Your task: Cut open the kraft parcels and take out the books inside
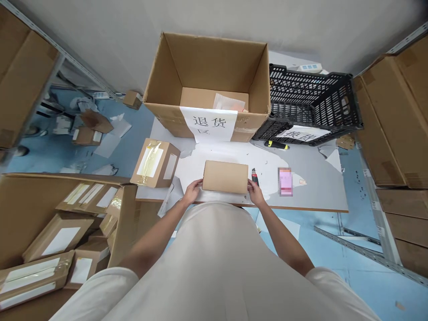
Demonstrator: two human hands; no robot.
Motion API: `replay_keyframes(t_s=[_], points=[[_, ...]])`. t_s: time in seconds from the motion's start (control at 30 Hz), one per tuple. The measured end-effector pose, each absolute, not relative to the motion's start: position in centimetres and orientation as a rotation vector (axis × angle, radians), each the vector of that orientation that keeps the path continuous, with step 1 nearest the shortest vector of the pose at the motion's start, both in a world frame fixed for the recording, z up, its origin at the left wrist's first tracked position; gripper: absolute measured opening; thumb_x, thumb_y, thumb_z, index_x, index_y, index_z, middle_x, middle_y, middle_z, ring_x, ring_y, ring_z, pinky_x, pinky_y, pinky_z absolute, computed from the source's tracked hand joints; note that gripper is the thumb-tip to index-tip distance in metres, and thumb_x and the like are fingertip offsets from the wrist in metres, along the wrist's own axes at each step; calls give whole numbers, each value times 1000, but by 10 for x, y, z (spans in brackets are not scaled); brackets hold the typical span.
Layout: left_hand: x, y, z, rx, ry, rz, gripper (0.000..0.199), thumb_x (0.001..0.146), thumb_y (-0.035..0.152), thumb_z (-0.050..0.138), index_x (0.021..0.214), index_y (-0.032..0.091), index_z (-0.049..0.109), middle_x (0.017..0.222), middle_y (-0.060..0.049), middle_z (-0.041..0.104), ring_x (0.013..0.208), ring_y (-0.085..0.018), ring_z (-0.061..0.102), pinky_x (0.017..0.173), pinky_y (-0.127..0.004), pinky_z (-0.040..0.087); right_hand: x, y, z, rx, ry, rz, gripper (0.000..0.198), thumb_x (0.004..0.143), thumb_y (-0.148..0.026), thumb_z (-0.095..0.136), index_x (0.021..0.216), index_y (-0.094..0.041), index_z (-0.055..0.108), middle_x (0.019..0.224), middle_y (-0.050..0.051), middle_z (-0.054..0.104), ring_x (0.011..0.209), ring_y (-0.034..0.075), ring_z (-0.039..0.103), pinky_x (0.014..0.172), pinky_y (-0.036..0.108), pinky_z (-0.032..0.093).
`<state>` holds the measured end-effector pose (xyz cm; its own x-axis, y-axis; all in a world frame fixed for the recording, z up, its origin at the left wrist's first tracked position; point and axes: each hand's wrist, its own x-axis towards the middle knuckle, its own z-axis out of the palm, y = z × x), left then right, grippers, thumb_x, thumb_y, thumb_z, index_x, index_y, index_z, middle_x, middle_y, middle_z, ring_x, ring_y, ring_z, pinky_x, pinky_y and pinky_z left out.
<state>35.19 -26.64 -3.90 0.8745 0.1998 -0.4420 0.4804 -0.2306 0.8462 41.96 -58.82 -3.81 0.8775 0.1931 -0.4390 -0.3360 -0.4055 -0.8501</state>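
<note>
Both hands hold a small brown box point(225, 177) at the centre of the frame, near the front edge of the counter point(321, 189). The left hand point(192, 192) has its fingers closed on the box's left end; the right hand point(256, 193) grips the right end. How far the fingers reach underneath cannot be told. A red-and-black knife point(255, 177) lies just beside the right hand; a pink item point(285, 182), blurred, lies further right. A large open carton point(214, 58) at upper centre and a black crate point(277, 120) at upper right bound the space behind. A yellow-and-black tool point(277, 145) lies in front of the crate. A taped parcel point(170, 168) stands left of centre. At lower left, a deep carton point(125, 223) contains labelled parcels point(62, 240).
</note>
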Motion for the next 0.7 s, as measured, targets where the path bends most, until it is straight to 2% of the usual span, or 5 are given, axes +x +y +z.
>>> replay_keyframes(t_s=[0.1, 0.17, 0.4, 0.6, 0.7], points=[[342, -271, -48, 1813, 484, -347, 63, 61, 18, 63, 123, 17, 58, 118, -10, 66, 112, -26, 60, 91, -37, 51, 405, -586, -38, -1939, 52, 656, 67, 68, -17, 59, 135, -18, 46, 123, 11, 62, 102, 22, 64, 90, 39, 51], [341, -274, -52, 1817, 484, -334, 57, 62, 24, 66, 118, 16, 61, 114, -10, 68, 108, -26, 62, 91, -38, 51, 400, -582, -36, -1964, 42, 666, 70, 68, -15, 60, 136, -17, 44, 116, 11, 66, 96, 21, 64, 87, 39, 51], [358, -267, -27, 1899, 473, -168, 48, 69, 48, 66, 104, 15, 65, 100, -9, 66, 89, -21, 63, 87, -39, 51, 416, -576, -3, -1974, -6, 521, 53, 83, -38, 50, 133, -19, 49, 115, 10, 67, 99, 22, 63, 83, 37, 52], [383, -275, 8, 2033, 409, -57, 49, 71, 49, 67, 107, 16, 64, 94, -8, 59, 82, -18, 59, 70, -33, 54, 451, -570, 17, -2222, -71, 396, 53, 92, -52, 31, 109, -15, 65, 97, 12, 70, 90, 25, 62, 85, 40, 47], [387, -280, 10, 2025, 446, -48, 48, 73, 48, 66, 108, 15, 63, 95, -9, 59, 84, -19, 59, 68, -32, 54, 458, -574, 13, -2198, -103, 422, 53, 92, -53, 30, 111, -17, 64, 103, 11, 69, 93, 24, 62, 86, 37, 46]])
